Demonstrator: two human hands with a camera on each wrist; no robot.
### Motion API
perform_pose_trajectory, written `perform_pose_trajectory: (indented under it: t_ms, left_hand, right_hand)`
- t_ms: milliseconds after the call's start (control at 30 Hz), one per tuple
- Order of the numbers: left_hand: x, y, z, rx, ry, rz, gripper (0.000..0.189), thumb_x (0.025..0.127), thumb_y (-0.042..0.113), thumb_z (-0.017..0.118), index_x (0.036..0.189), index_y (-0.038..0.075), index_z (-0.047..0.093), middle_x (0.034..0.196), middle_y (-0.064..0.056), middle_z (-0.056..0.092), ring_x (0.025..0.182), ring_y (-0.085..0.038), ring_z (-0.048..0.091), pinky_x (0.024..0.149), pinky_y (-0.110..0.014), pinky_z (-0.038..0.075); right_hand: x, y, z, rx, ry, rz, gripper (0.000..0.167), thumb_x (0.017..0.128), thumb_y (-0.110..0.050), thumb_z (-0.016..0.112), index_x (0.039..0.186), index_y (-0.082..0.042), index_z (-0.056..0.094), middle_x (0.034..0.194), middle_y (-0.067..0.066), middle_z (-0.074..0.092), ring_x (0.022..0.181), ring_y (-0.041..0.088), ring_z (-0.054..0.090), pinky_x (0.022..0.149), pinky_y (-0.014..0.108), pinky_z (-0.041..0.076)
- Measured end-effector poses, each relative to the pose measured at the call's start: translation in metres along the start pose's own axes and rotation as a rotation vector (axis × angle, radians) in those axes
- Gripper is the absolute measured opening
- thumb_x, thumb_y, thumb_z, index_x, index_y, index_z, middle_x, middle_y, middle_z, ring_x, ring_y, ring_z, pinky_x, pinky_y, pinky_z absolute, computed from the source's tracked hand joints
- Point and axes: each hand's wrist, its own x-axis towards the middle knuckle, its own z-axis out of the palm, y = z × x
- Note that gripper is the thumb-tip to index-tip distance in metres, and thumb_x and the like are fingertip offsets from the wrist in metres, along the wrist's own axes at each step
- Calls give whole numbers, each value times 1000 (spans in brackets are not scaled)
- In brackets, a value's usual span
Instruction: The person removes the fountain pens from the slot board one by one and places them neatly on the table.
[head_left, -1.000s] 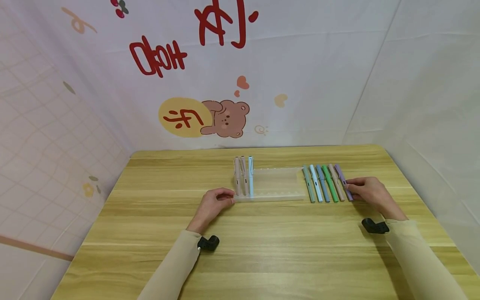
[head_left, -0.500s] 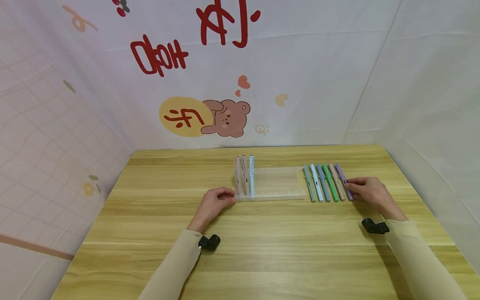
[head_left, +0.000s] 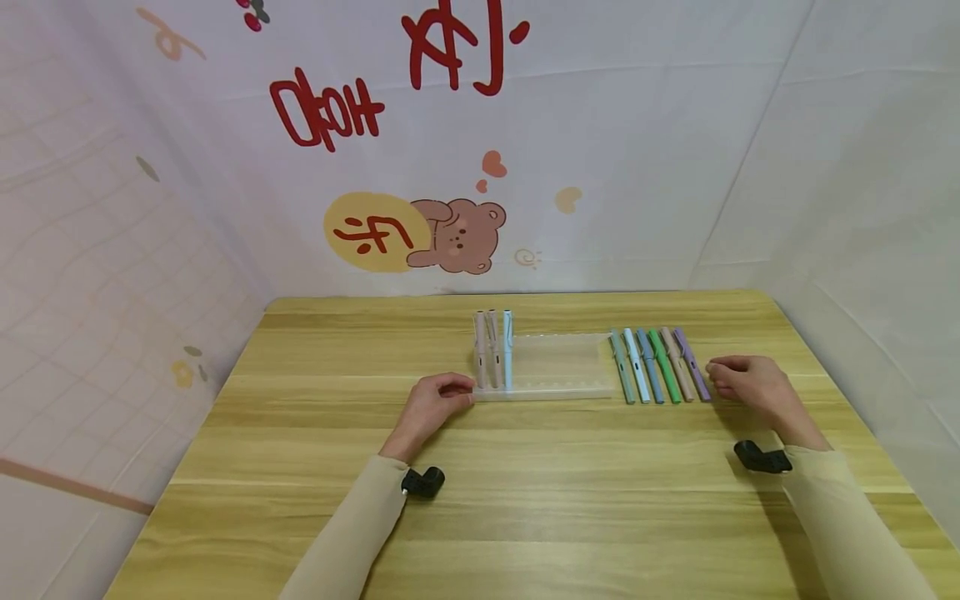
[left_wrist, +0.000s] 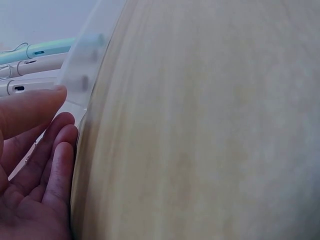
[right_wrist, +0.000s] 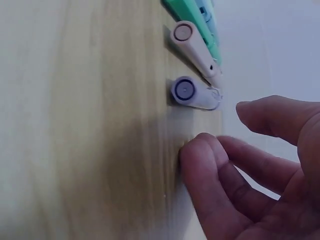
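Left hand (head_left: 431,406) pinches near-left corner of translucent plastic tray (head_left: 562,362); right hand (head_left: 759,389) has nothing, fingers loosely bent, just beside the purple capped pen (head_left: 692,365), right end of a six-pen row (head_left: 665,367) on the wood-grain worktop (head_left: 570,483). Three capped pens (head_left: 495,354) sit in tray's left end. Risk: right-hand nudge could roll the row; left-hand tug could unseat those three.

I have both forearms (head_left: 347,529) reaching over the table (head_left: 555,508): left hand (head_left: 429,410) curled left of its middle, right hand (head_left: 757,390) near its right edge, thumb parted from the fingers.
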Motion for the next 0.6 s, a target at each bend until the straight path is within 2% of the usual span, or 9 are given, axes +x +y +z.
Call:
perform_pose_trajectory:
  t_ms: [167,267,467,600]
  left_hand:
    - [0,0,1,6,4,4,17,92,9,79,109,7,78,106,-5,75,96,-18,70,86,-33,55]
    - [1,-1,1,8,4,3,17,92,9,78,109,7,78,105,-4,75,96,-17,69,86,-32,54]
    - [1,-1,1,11,1,6,18,92,10,78,109,6,77,104,-5,75,95,-17,69,85,-31,54]
    - [1,1,2,11,3,-4,18,92,10,78,109,6,77,104,-4,75,95,-16,69,85,-31,54]
  right_hand:
    - [-7,-6,2,16,31,-33,69,108,-44,50,148,11,46,133,33,61,94,11,70,74,22,56]
    - [-12,-15,6,31,73,-86,67,108,-44,50,149,10,46,135,34,59,98,14,70,75,20,55]
    - [-19,-36,19,121,183,-203,60,109,-37,53,147,9,49,133,31,58,93,-7,63,77,14,54]
    - [-21,-52,30,159,256,-265,53,108,-33,56,146,4,53,126,24,63,91,-11,62,76,10,51]
